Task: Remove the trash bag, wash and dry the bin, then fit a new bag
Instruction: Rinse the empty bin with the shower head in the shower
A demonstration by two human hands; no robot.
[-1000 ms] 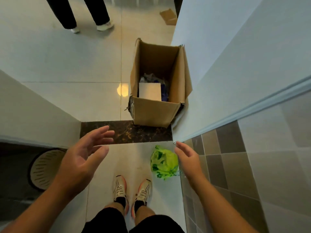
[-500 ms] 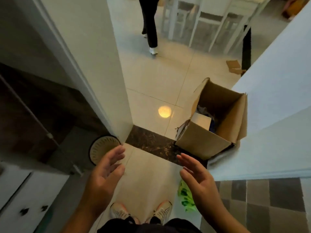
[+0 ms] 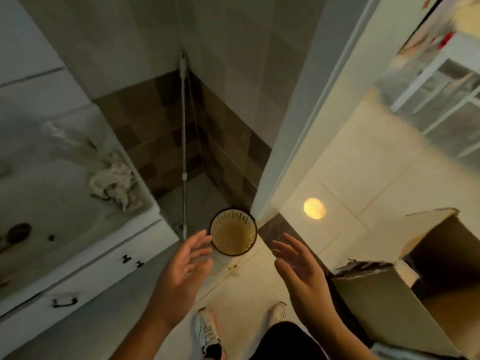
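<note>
2 hands, left (image 3: 181, 268) and right (image 3: 301, 266), spread empty-fingered above the slotted bin (image 3: 233, 232).

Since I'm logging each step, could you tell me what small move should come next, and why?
Probably lower both hands to grip the bin. It stands on the floor, bagless inside, by the door frame; the left hand and right hand hang open either side, holding nothing.
</note>
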